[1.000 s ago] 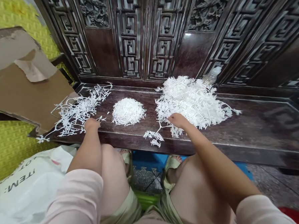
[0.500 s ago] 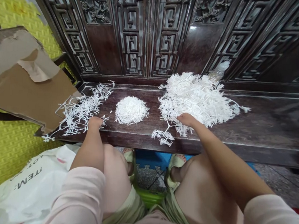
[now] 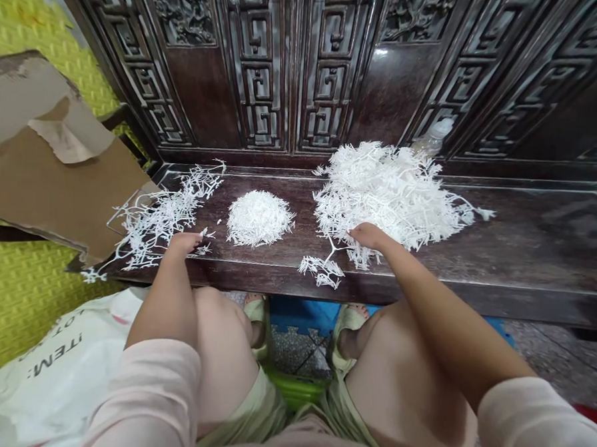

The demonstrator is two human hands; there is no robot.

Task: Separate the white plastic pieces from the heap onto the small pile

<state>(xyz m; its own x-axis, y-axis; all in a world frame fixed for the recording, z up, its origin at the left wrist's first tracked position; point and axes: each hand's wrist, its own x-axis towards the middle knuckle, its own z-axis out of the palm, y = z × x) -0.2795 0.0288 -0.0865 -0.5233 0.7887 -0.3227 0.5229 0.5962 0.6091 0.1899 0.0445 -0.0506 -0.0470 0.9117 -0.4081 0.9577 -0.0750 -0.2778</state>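
Observation:
My left hand (image 3: 184, 243) is closed in a pinch at the front of the bench, with a small white plastic sprig (image 3: 207, 233) at its fingertips. Beside it lies a loose tangle of bare white branched stems (image 3: 163, 217). My right hand (image 3: 368, 235) is closed at the front edge of a large heap of white plastic sprigs (image 3: 387, 192). Its fingertips pinch a white branched stem (image 3: 334, 246), whose feathery tips hang over the bench edge to the left. Between my hands sits a small round mound of short white pieces (image 3: 259, 217).
A dark wooden bench (image 3: 539, 237) with a carved back panel (image 3: 196, 95) carries the piles. Behind the heap stands a clear bottle (image 3: 431, 136). Torn cardboard (image 3: 61, 189) leans at the left, above a white printed sack (image 3: 70, 355). My knees are close to the bench edge.
My left hand has turned slightly and shifted left, so its pinching fingertips show more. My right hand keeps its place at the heap. The whole view has shifted a little.

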